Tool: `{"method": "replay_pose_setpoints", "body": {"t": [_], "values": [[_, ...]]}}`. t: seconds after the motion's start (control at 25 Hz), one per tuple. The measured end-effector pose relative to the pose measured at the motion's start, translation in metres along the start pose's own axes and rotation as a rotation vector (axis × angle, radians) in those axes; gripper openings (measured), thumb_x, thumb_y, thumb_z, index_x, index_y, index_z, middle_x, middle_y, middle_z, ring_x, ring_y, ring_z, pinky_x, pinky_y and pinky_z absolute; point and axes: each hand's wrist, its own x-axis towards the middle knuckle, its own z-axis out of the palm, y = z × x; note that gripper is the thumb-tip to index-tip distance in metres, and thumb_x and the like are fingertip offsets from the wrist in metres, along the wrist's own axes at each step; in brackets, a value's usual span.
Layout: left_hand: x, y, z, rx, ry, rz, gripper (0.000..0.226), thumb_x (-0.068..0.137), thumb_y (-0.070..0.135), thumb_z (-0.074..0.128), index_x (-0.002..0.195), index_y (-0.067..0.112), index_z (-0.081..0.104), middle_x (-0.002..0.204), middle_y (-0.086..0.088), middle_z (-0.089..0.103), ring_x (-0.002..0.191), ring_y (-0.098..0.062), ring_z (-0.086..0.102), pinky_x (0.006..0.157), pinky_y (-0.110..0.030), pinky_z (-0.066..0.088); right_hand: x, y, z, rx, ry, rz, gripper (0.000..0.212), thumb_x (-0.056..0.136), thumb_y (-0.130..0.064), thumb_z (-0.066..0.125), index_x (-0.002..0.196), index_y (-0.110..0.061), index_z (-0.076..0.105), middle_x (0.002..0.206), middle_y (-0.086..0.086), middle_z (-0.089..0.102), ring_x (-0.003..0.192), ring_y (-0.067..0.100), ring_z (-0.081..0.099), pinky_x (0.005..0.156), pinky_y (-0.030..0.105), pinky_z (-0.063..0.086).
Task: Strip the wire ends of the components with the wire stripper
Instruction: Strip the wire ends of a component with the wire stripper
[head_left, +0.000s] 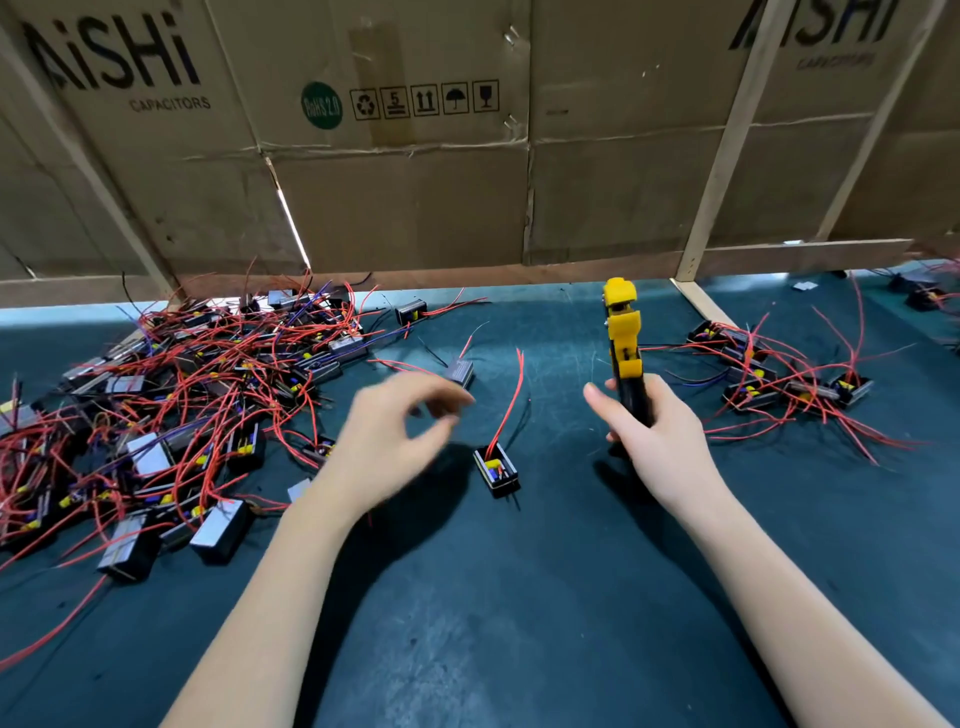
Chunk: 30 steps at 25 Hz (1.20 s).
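Two bare hands work over a dark teal mat-covered counter (519, 597). The right hand (657, 434) has its fingers curled round the black handles of one yellow-and-black wire stripper (626, 348), which stands nearly upright with its yellow head pointing away from the person, toward the cardboard wall (415, 197). The left hand (395, 434) hovers above the counter, left of the wire stripper; it is blurred, its thumb and forefinger are bent toward each other with a gap between them, and it holds nothing that can be seen.

One small black open-topped box component with yellow and blue parts inside (497, 470) lies on the counter between the two hands, left of and nearer the person than the wire stripper. One long red wire (511, 400) rises from it and curves up toward the wall. A second single component, a grey-topped black box (460, 370), lies beyond the left hand, left of the wire stripper, with thin wires trailing from it.

Far left of the wire stripper is one large tangled heap of black components with red wires (171, 410), too many and too overlapped to count. Right of the wire stripper lies one smaller cluster of like components (779, 384); roughly seven show, though the wires hide some edges. A few more sit at the far right edge, unclear.

The wall is made of flattened brown cartons printed with "AiSHi CAPACITORS", braced by pale wooden battens (727, 156).
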Motion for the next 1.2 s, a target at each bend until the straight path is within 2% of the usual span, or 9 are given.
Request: {"method": "replay_pose_setpoints", "body": {"t": [0.08,0.24,0.32,0.52,0.6,0.76,0.88,1.04,1.2], "values": [[-0.003,0.011,0.01,-0.15,-0.277,0.022,0.021,0.08,0.003,0.076,0.094,0.019,0.078,0.096,0.006,0.072,0.091,-0.006,0.063,0.083,-0.029,0.05,-0.001,0.0,0.001,-0.045,-0.02,-0.012,0.046,0.082,-0.052,0.069,0.092,-0.008,0.062,0.084,0.019,0.064,0.079,0.026,0.059,0.079,0.032,0.047],[-0.005,0.014,0.018,-0.258,-0.312,0.031,0.01,0.078,0.016,0.082,0.087,0.02,0.081,0.095,0.005,0.069,0.09,-0.009,0.064,0.086,-0.025,0.049,-0.008,-0.002,0.008,-0.109,-0.039,-0.06,0.042,0.077,-0.055,0.069,0.073,-0.016,0.055,0.053,-0.012,0.049,0.054,0.003,0.042,0.055,0.012,0.035],[-0.005,0.014,0.019,-0.284,-0.306,0.003,0.01,0.076,0.02,0.084,0.086,0.022,0.081,0.087,0.005,0.064,0.079,-0.008,0.06,0.076,-0.023,0.047,-0.01,-0.003,0.01,-0.103,-0.039,-0.083,0.042,0.079,-0.053,0.069,0.07,-0.018,0.049,0.051,-0.016,0.046,0.053,0.003,0.041,0.054,0.013,0.035],[-0.007,0.024,0.034,-0.357,-0.27,-0.039,0.013,0.076,0.018,0.084,0.088,0.02,0.08,0.081,0.002,0.062,0.066,-0.012,0.051,0.065,-0.026,0.044,-0.004,-0.001,0.001,0.022,0.0,-0.036,0.051,0.088,-0.051,0.064,0.086,0.0,0.057,0.08,0.017,0.066,0.074,0.025,0.063,0.074,0.031,0.048],[-0.008,0.027,0.04,-0.371,-0.247,-0.035,0.006,0.079,0.015,0.081,0.085,0.016,0.081,0.079,0.002,0.065,0.067,-0.015,0.054,0.066,-0.029,0.045,-0.001,-0.001,-0.001,0.122,0.016,0.018,0.046,0.087,-0.052,0.063,0.085,-0.006,0.06,0.076,0.011,0.067,0.07,0.017,0.067,0.075,0.026,0.05],[-0.004,0.02,0.041,-0.195,0.026,-0.149,0.006,0.082,0.011,0.077,0.081,0.016,0.076,0.078,0.008,0.067,0.07,-0.008,0.057,0.07,-0.02,0.043,0.004,0.003,-0.004,0.351,-0.014,0.133,0.049,0.078,-0.059,0.064,0.084,-0.011,0.063,0.07,0.006,0.064,0.067,0.023,0.065,0.086,0.047,0.053],[-0.002,0.014,0.036,-0.214,0.124,-0.308,0.01,0.089,0.014,0.069,0.081,0.02,0.069,0.077,0.012,0.066,0.07,-0.005,0.056,0.065,-0.013,0.038,0.006,0.003,-0.005,0.406,-0.029,0.149,0.051,0.078,-0.06,0.07,0.081,-0.009,0.063,0.069,0.007,0.062,0.064,0.021,0.061,0.081,0.047,0.053],[0.0,0.016,0.035,-0.372,0.097,-0.346,0.01,0.092,0.014,0.066,0.083,0.019,0.069,0.078,0.007,0.07,0.069,0.0,0.056,0.059,-0.014,0.036,0.002,0.004,0.001,0.215,-0.013,0.015,0.06,0.073,-0.062,0.065,0.08,-0.003,0.059,0.065,0.003,0.058,0.063,0.017,0.057,0.074,0.042,0.051],[0.001,0.018,0.033,-0.461,0.01,-0.314,0.01,0.09,0.012,0.069,0.082,0.017,0.072,0.081,0.004,0.071,0.07,-0.001,0.057,0.062,-0.013,0.038,-0.003,0.005,-0.002,-0.267,0.15,-0.193,0.041,0.074,-0.062,0.066,0.068,-0.024,0.05,0.059,-0.012,0.054,0.059,0.007,0.05,0.061,0.021,0.042]]}}
